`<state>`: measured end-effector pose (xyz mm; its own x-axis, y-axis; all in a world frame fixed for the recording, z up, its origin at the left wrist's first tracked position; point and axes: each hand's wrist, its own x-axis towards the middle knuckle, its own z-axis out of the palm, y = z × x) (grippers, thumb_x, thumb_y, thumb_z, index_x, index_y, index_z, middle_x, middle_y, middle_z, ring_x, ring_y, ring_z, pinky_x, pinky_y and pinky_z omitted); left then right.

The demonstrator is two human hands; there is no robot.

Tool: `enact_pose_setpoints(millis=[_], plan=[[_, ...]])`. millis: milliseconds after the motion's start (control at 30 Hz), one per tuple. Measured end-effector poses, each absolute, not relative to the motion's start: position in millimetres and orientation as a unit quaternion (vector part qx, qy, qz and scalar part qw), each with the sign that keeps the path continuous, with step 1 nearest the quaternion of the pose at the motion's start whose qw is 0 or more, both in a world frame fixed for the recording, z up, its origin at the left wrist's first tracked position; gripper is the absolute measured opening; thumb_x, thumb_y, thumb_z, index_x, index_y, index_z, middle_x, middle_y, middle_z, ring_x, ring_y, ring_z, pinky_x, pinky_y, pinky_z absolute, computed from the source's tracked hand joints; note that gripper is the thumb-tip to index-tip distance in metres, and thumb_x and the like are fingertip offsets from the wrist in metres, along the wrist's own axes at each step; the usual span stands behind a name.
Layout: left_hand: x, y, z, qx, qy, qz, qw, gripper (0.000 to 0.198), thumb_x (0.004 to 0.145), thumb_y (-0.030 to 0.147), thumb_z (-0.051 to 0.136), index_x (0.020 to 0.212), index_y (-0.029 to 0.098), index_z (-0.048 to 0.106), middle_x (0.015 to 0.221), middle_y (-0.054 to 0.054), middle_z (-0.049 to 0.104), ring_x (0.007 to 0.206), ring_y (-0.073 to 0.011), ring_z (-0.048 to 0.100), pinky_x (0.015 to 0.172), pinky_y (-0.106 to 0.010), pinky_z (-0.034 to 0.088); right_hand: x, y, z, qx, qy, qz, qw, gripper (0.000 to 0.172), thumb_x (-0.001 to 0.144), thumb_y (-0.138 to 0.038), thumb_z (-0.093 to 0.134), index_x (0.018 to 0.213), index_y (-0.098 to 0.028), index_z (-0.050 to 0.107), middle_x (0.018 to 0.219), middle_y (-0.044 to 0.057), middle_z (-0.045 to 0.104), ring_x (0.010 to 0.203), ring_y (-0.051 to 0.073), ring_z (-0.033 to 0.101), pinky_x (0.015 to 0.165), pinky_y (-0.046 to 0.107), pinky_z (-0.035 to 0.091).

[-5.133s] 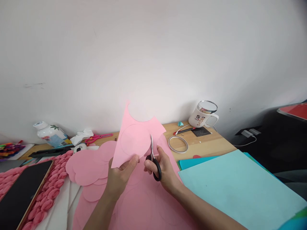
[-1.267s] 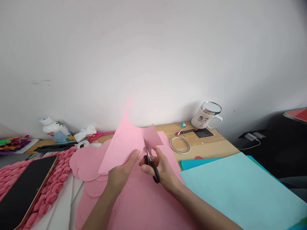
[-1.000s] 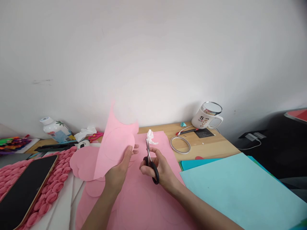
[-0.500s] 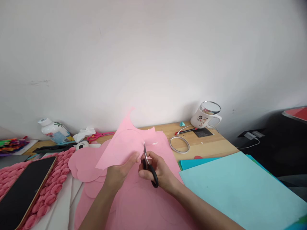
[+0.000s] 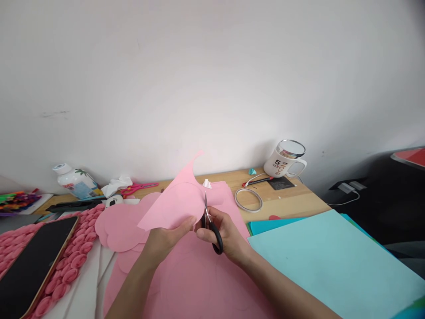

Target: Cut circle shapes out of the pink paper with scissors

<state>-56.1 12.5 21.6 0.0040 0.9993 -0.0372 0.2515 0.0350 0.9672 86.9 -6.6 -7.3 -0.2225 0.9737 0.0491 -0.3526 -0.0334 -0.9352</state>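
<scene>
Between thumb and fingers, my left hand (image 5: 169, 237) pinches a piece of pink paper (image 5: 177, 199) by its lower edge. A drawn circle shows on the paper, and its upper right side is cut in a curve with a thin tip sticking up. Black-handled scissors (image 5: 211, 226) are in my right hand (image 5: 226, 232), fingers through the handles. Their blades point up at the right edge of the pink paper. Below both hands lie large pink sheets (image 5: 199, 283) with faint circle outlines. Cut pink rounded shapes (image 5: 122, 226) overlap to the left.
Light blue sheets (image 5: 332, 261) lie at right. Behind them are a tape roll (image 5: 248, 200), a red-black pen (image 5: 257, 182) and a white mug (image 5: 283, 160). At left are a phone (image 5: 35, 266), a white bottle (image 5: 76, 181), tissue (image 5: 116, 185) and pink scissors (image 5: 139, 188).
The pink paper has turned slightly and shifted right, its tip moving right too. Both hands and the scissors have moved a little right, and the blades now stand more upright.
</scene>
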Motion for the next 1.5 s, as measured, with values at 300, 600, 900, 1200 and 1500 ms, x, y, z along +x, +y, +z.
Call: enact_pose_setpoints(millis=[300,600,900,1200,1500], plan=[[-56.7,12.1,26.8,0.562,0.578,0.379,0.454,0.019,0.06,0.038,0.065,0.056,0.02,0.065,0.071,-0.005,0.07,0.083,-0.0272,0.063,0.076,-0.036,0.05,86.2,-6.2,-11.7,-0.326,-0.464,0.631,0.53,0.032,0.062,-0.036,0.075,0.074,-0.016,0.053,0.065,-0.003,0.051,0.059,0.01,0.04,0.056,0.023,0.031],[-56.1,11.6,27.9,0.573,0.563,0.388,0.453,0.022,0.06,0.039,0.064,0.05,0.02,0.061,0.069,-0.005,0.068,0.082,-0.027,0.061,0.074,-0.037,0.049,85.2,-6.4,-11.2,-0.334,-0.46,0.626,0.534,0.032,0.061,-0.037,0.075,0.073,-0.016,0.053,0.063,-0.004,0.049,0.056,0.009,0.04,0.055,0.023,0.031],[-62.2,17.0,16.7,0.57,0.554,0.399,0.457,0.022,0.059,0.041,0.068,0.06,0.019,0.066,0.07,-0.005,0.068,0.08,-0.0274,0.062,0.073,-0.038,0.05,84.8,-5.9,-8.7,-0.362,-0.472,0.609,0.525,0.033,0.062,-0.041,0.072,0.072,-0.017,0.051,0.058,-0.004,0.046,0.053,0.01,0.038,0.052,0.024,0.032],[-64.3,18.6,15.5,0.572,0.538,0.419,0.457,0.023,0.059,0.039,0.069,0.067,0.018,0.065,0.073,-0.005,0.068,0.079,-0.0252,0.061,0.072,-0.036,0.049,86.1,-5.9,-12.6,-0.378,-0.477,0.605,0.514,0.031,0.063,-0.039,0.071,0.073,-0.017,0.051,0.056,-0.004,0.046,0.052,0.01,0.038,0.051,0.024,0.033],[-64.1,18.2,16.8,0.573,0.517,0.43,0.468,0.017,0.06,0.032,0.067,0.054,0.02,0.058,0.061,-0.001,0.062,0.069,-0.0195,0.058,0.064,-0.031,0.049,85.6,-5.5,-13.0,-0.373,-0.476,0.604,0.52,0.032,0.063,-0.04,0.072,0.071,-0.016,0.053,0.053,-0.004,0.048,0.048,0.009,0.041,0.048,0.024,0.035]])
